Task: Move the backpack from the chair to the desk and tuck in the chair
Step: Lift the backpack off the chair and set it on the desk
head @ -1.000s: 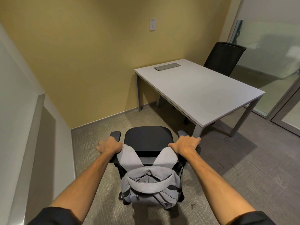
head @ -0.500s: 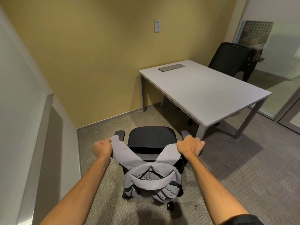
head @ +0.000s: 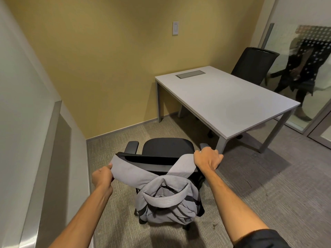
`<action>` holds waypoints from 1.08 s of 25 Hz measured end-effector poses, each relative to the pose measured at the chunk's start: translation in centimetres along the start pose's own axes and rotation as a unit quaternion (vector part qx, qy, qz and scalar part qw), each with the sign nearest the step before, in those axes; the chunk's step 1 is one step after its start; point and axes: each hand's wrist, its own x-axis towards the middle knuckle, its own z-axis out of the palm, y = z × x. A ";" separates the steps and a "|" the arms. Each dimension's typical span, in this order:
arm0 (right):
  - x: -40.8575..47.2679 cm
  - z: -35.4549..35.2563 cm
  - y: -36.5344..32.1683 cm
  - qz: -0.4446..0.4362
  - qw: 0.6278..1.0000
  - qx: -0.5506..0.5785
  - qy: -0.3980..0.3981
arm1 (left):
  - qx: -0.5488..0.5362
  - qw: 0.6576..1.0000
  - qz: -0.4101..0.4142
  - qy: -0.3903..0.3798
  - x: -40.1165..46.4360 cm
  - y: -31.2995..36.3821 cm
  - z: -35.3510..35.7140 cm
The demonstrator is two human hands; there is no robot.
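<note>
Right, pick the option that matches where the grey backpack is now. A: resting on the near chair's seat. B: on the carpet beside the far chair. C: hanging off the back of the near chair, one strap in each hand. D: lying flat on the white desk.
C: the backpack hangs behind the near chair's backrest, with the left hand gripping one strap and the right hand gripping the other; the desk is bare.

backpack (head: 166,199) hanging behind chair (head: 165,151), desk (head: 223,99) ahead right
</note>
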 end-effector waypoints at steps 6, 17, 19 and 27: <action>-0.3 -0.7 -0.3 0.047 0.993 0.093 0.049 | -0.013 0.999 -0.033 0.011 -0.9 -1.7 -0.8; -1.6 -4.4 2.1 0.280 0.826 0.488 0.035 | 0.014 0.996 -0.046 -0.074 -3.3 -3.5 -0.1; -2.1 -4.9 2.4 0.306 0.795 0.523 0.012 | 0.024 0.995 -0.041 -0.089 -3.7 -3.6 0.1; -5.4 -8.1 5.0 0.310 0.733 0.606 -0.017 | 0.053 0.989 -0.011 -0.135 -5.1 -3.8 1.6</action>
